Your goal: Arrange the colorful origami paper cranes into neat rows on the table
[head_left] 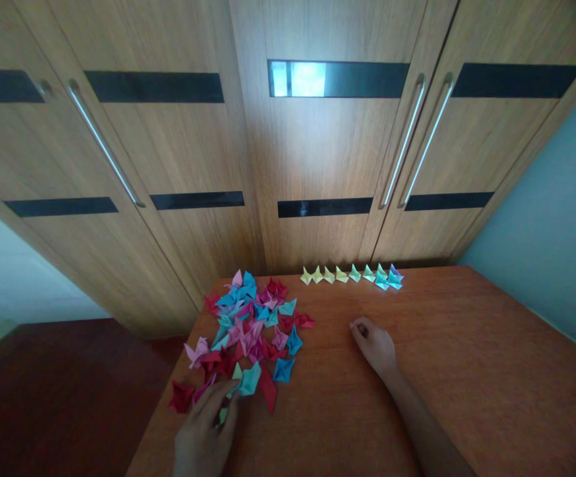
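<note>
Folded paper origami pieces [251, 338] in red, pink, blue and mint green lie in a loose pile on the left of the table. My left hand [206, 424] is at the pile's near edge, its thumb and fingertips pinched at a mint-green origami piece [249, 380]. Some green paper shows through the gap under those fingers. Curled loosely, my right hand [376, 348] rests on the table right of the pile, with nothing visible in it. Along the back edge stands a row of small origami pieces [341, 274], pale yellow through green to blue.
The brown wooden table [467, 371] has its back edge close to a wooden wardrobe [318, 152] with metal handles. A pale blue wall [546, 252] runs along the right. Left of the table is a dark reddish floor [79, 391].
</note>
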The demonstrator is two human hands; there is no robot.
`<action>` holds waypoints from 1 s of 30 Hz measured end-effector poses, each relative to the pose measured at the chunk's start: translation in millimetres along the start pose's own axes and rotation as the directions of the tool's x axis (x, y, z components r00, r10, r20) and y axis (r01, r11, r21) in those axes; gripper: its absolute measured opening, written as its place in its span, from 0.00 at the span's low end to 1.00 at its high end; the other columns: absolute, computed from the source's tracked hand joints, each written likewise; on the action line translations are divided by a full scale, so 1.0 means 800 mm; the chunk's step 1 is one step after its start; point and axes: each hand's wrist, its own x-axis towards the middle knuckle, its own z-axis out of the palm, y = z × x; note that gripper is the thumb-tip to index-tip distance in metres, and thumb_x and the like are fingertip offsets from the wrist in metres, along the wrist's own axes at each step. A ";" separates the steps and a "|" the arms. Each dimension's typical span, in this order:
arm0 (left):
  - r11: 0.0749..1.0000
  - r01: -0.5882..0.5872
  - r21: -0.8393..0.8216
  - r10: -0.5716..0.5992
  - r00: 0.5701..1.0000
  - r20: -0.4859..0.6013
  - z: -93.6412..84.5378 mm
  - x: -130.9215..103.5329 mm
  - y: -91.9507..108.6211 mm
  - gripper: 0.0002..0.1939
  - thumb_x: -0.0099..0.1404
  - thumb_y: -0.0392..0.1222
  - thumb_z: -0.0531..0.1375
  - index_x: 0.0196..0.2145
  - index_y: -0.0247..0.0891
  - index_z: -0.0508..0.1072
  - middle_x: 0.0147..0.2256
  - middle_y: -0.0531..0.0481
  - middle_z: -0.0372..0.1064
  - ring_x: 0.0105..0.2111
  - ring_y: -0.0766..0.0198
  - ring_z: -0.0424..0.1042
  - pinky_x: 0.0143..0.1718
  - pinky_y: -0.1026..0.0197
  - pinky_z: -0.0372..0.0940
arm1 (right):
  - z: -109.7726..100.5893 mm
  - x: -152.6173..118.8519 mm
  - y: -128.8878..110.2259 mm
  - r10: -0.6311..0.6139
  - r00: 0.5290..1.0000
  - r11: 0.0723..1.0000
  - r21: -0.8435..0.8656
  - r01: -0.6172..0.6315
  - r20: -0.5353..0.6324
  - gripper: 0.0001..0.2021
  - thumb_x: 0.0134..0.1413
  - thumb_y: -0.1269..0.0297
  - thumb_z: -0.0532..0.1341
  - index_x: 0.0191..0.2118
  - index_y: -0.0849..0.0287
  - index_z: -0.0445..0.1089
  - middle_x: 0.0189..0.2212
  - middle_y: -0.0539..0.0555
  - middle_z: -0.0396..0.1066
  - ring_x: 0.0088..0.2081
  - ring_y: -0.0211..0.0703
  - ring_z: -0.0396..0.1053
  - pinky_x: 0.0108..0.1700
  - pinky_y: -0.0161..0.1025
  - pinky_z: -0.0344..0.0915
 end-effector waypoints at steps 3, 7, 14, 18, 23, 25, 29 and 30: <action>0.939 0.248 -0.239 -0.226 0.967 0.116 -0.001 0.014 0.022 0.14 0.60 0.52 0.59 0.38 0.41 0.76 0.34 0.49 0.77 0.28 0.60 0.75 0.29 0.64 0.69 | 0.002 0.002 0.003 0.006 1.000 1.000 0.023 -0.006 0.002 0.13 0.56 0.53 0.52 0.29 0.53 0.69 0.24 0.48 0.72 0.26 0.41 0.69 0.30 0.34 0.58; 0.746 0.450 -0.491 -0.311 0.887 0.340 0.010 0.035 0.055 0.15 0.58 0.51 0.61 0.35 0.38 0.75 0.31 0.49 0.76 0.32 0.58 0.75 0.34 0.62 0.69 | 0.002 0.001 0.004 0.005 0.999 0.992 0.129 -0.001 -0.037 0.15 0.55 0.50 0.53 0.29 0.54 0.70 0.23 0.49 0.71 0.25 0.42 0.68 0.30 0.35 0.59; 0.846 0.197 -0.496 -0.050 0.954 0.295 0.052 0.070 0.098 0.07 0.62 0.41 0.58 0.36 0.40 0.75 0.33 0.50 0.74 0.32 0.61 0.73 0.35 0.61 0.68 | -0.004 -0.024 -0.019 -0.098 0.992 0.863 0.504 0.047 0.075 0.18 0.53 0.47 0.57 0.31 0.57 0.71 0.23 0.49 0.68 0.28 0.41 0.66 0.33 0.35 0.62; 0.902 -0.062 -0.427 0.188 0.947 0.260 0.073 0.087 0.118 0.09 0.63 0.34 0.54 0.36 0.41 0.74 0.36 0.50 0.73 0.36 0.62 0.72 0.39 0.61 0.67 | -0.006 -0.047 -0.040 -0.198 0.960 0.750 0.661 0.016 0.201 0.18 0.53 0.47 0.59 0.36 0.58 0.71 0.26 0.50 0.68 0.30 0.40 0.66 0.34 0.35 0.62; 0.914 -0.235 -0.329 0.345 0.879 0.330 0.093 0.086 0.121 0.13 0.63 0.29 0.52 0.39 0.42 0.73 0.38 0.50 0.72 0.38 0.61 0.72 0.41 0.60 0.67 | -0.004 -0.064 -0.059 -0.273 0.929 0.745 0.666 0.039 0.252 0.16 0.56 0.50 0.59 0.37 0.58 0.71 0.26 0.49 0.67 0.30 0.39 0.64 0.34 0.34 0.61; 0.912 -0.260 -0.316 0.369 0.858 0.358 0.097 0.081 0.118 0.13 0.63 0.29 0.52 0.39 0.42 0.73 0.37 0.50 0.71 0.37 0.62 0.72 0.40 0.61 0.67 | -0.001 -0.066 -0.061 -0.254 0.940 0.772 0.634 0.054 0.229 0.15 0.56 0.51 0.58 0.38 0.58 0.71 0.26 0.49 0.66 0.29 0.39 0.63 0.33 0.34 0.60; 0.913 -0.255 -0.318 0.369 0.850 0.375 0.099 0.072 0.112 0.13 0.64 0.30 0.53 0.40 0.43 0.72 0.37 0.50 0.71 0.37 0.62 0.71 0.40 0.61 0.67 | 0.003 -0.068 -0.062 -0.245 0.948 0.821 0.564 0.092 0.202 0.13 0.57 0.54 0.58 0.40 0.58 0.71 0.27 0.50 0.68 0.28 0.38 0.64 0.31 0.34 0.60; 0.912 -0.248 -0.326 0.365 0.853 0.373 0.100 0.071 0.110 0.13 0.64 0.30 0.53 0.40 0.43 0.73 0.37 0.51 0.71 0.37 0.62 0.71 0.40 0.61 0.67 | 0.003 -0.068 -0.063 -0.254 0.947 0.834 0.540 0.111 0.197 0.12 0.57 0.55 0.58 0.39 0.58 0.72 0.27 0.50 0.69 0.28 0.38 0.64 0.31 0.33 0.60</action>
